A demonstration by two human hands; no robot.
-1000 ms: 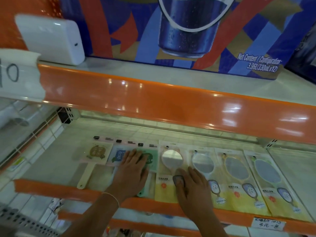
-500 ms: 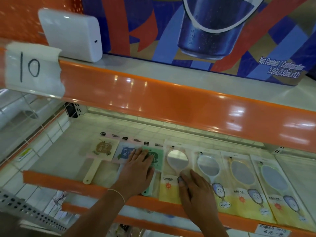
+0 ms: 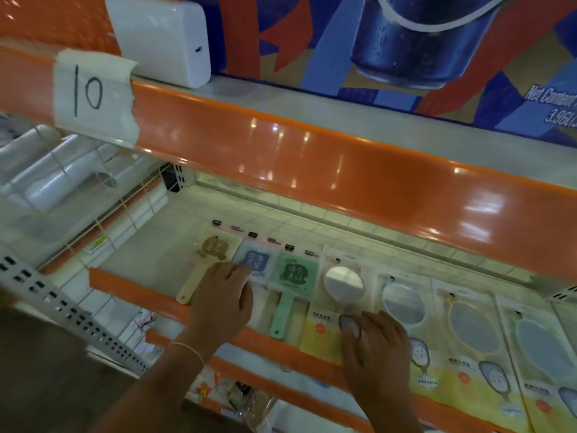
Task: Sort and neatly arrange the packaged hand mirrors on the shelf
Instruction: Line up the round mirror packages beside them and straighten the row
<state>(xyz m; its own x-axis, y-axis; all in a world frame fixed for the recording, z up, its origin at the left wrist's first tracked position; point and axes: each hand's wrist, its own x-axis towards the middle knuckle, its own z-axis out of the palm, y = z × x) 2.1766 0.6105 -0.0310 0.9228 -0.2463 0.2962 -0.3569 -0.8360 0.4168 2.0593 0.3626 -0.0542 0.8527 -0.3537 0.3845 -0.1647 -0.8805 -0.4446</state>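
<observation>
Packaged hand mirrors lie flat in a row on the white shelf (image 3: 150, 245). From the left come a beige mirror (image 3: 214, 250), a blue mirror (image 3: 259, 260) and a green mirror (image 3: 293, 273). Right of them lie several yellow-carded packs, the first with a round mirror (image 3: 343, 282). My left hand (image 3: 223, 295) rests flat over the blue mirror's lower part, fingertips near the beige one. My right hand (image 3: 374, 345) presses flat on the first yellow pack's lower edge.
An orange rail (image 3: 131, 285) fronts the shelf. The orange upper shelf edge (image 3: 343, 164) overhangs, bearing a taped paper label marked 10 (image 3: 93, 95) and a white box (image 3: 162, 39). More yellow-carded packs (image 3: 468, 332) fill the right side. A perforated metal rack (image 3: 62, 310) is at lower left.
My left hand slid left, off the green mirror and onto the blue one, uncovering the green mirror and its handle. My right hand stays on the yellow pack. The camera moved closer.
</observation>
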